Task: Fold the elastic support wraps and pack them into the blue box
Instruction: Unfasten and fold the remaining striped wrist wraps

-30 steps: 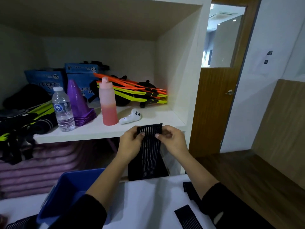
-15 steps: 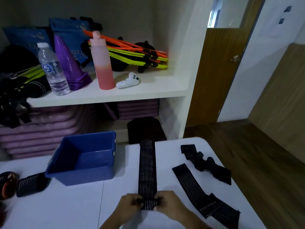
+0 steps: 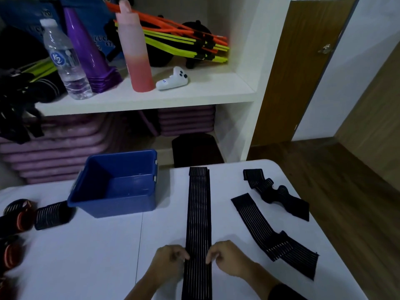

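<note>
wrap (image 3: 198, 213) lies flat and straight along the white table (image 3: 108, 256), laid out for folding. left hand (image 3: 171, 259) and right hand (image 3: 225, 257) pinch its near edges. blue box (image 3: 116, 185) stands empty, just left.

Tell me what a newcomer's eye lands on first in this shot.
First, the long black striped wrap laid flat down the middle of the white table, with the left hand and right hand pinching its edges near the front. Next, the blue box standing empty to the left of it. Then the bright shelf behind, where a pink bottle and a purple cone stand out.
</note>
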Demonstrator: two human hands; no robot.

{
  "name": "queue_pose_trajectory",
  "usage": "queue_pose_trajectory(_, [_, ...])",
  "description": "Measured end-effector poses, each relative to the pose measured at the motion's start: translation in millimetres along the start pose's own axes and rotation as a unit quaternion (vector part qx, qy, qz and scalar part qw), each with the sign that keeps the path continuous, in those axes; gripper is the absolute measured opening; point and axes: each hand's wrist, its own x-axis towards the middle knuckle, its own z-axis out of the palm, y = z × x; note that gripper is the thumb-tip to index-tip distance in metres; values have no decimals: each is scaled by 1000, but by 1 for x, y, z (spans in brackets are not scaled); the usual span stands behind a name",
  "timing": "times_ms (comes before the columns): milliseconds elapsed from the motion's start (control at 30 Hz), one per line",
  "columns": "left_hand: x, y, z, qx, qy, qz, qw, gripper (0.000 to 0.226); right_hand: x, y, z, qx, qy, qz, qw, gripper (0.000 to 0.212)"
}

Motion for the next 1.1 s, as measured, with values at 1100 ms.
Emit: queue_pose_trajectory(1100, [233,68,-51,-197,54,-83,976,49,210,11,-98,348,268,152,885,32])
